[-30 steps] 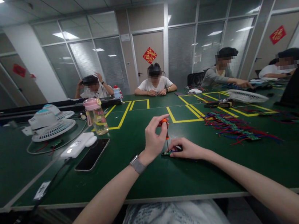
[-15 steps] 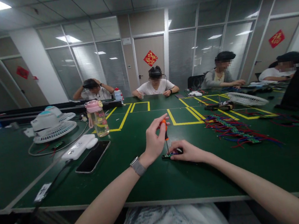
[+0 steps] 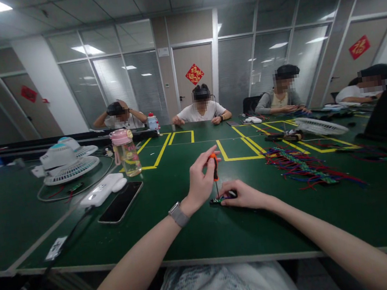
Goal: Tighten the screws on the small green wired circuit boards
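Note:
My left hand (image 3: 201, 177) is closed around the orange and black handle of a screwdriver (image 3: 215, 173), which stands upright. Its thin shaft points down onto a small green circuit board (image 3: 216, 201) lying on the table in front of me. With my right hand (image 3: 241, 196) I grip the board's right end, thumb and fingers pinched at its edge. A dark rounded part shows between those fingers, too covered to name. The screwdriver's tip meets the board just left of my right fingertips.
Right of my hands lies a row of green circuit boards with red and blue wires (image 3: 301, 164). On the left are a phone (image 3: 121, 203), a white power strip (image 3: 101, 190), a pink-lided bottle (image 3: 125, 154) and white fans (image 3: 69, 163). Several people sit across the green table (image 3: 178, 242).
My hands, the screwdriver and the board stay nearly in place. Across the table, the person in grey at the right has drawn their hands in closer.

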A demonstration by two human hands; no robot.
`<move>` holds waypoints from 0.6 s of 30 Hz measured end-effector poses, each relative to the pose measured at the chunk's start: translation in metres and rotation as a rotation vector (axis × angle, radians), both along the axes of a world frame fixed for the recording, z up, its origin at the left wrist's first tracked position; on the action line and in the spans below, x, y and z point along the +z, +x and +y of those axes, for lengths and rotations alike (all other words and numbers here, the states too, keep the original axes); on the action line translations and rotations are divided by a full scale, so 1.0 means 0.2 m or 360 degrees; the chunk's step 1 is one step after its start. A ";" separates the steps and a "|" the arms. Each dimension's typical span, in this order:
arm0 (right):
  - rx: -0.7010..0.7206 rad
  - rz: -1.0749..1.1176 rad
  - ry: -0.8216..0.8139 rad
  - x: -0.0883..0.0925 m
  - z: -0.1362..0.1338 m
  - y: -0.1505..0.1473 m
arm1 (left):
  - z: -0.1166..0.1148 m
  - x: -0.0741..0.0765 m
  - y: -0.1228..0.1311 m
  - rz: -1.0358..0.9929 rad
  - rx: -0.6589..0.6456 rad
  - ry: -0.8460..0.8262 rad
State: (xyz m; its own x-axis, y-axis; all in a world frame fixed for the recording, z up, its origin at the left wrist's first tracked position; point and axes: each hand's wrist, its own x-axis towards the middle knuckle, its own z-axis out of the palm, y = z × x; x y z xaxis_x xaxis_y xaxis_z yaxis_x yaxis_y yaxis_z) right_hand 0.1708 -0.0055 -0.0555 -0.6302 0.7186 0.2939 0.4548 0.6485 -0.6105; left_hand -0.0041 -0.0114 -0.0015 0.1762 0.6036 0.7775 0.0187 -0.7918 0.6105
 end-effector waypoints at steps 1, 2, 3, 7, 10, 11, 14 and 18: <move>0.0004 0.0004 0.0005 0.00 0.00 0.00 | 0.00 0.00 0.00 0.0001 0.0026 0.0008; 0.0009 0.0006 0.0012 0.00 0.00 0.00 | -0.01 0.00 0.00 0.0009 0.0081 0.0038; 0.0013 0.0005 0.0018 -0.01 0.00 0.00 | -0.01 0.01 0.00 0.0021 0.0153 0.0081; 0.0006 -0.0001 0.0014 -0.01 0.00 0.00 | -0.02 0.02 0.00 0.0075 0.0376 0.0197; 0.0001 -0.0011 0.0000 0.00 0.00 0.00 | -0.02 0.01 -0.01 0.0084 0.0278 0.0143; 0.0000 -0.0013 -0.0002 0.01 0.00 0.00 | -0.02 0.01 0.00 0.0069 0.0198 0.0106; -0.0003 -0.0014 -0.0002 0.02 -0.01 0.00 | -0.01 0.00 0.01 -0.0004 0.0020 -0.0003; -0.0013 -0.0032 -0.0005 0.02 -0.01 0.00 | -0.02 0.00 0.01 0.0002 0.0128 0.0040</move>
